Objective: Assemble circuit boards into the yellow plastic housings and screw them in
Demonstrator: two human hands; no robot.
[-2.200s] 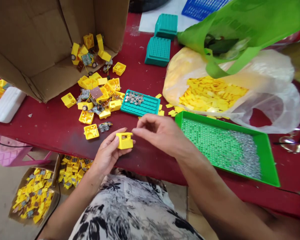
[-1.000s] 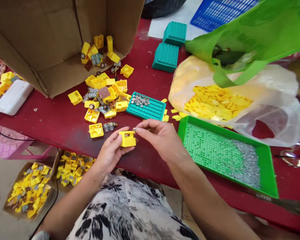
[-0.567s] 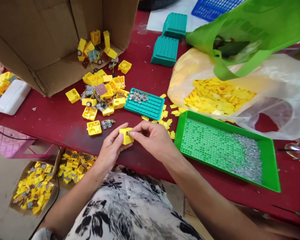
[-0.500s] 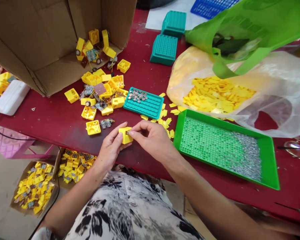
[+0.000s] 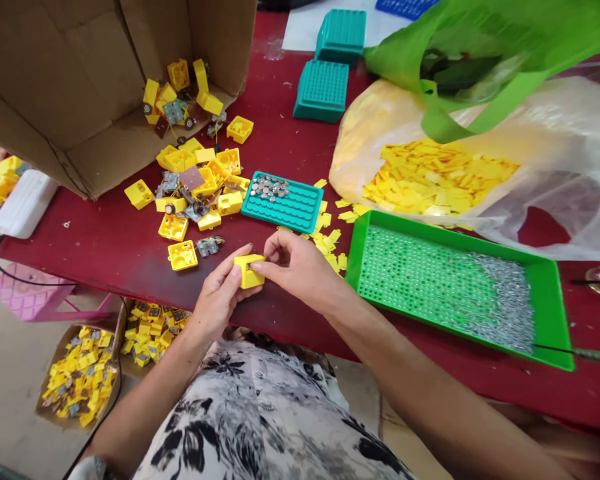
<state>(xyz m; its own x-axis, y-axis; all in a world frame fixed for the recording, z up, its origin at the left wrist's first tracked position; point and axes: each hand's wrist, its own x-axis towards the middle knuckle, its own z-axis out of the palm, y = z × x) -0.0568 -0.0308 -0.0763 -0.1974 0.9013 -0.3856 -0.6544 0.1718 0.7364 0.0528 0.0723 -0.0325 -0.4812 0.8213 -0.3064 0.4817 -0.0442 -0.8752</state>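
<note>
My left hand is closed round a small yellow plastic case, above the table's near edge. With thumb and fingertips together, my right hand touches the case's right side at a small opening. Whatever its fingertips pinch there is too small and hidden to name. Beyond the hands lies a teal ribbed tray with several round button cells at its left end. Left of the hands are an open yellow case half and a grey module with wires.
A pile of yellow cases lies before an open cardboard box. Right of my hands stand a green tray of metal screws and a plastic bag of yellow pieces. Teal holders stand behind; filled boxes sit below left.
My view has shifted slightly. My left hand still holds the yellow case, tilted a little differently, and my right thumb and fingers have shifted slightly at its opening.
</note>
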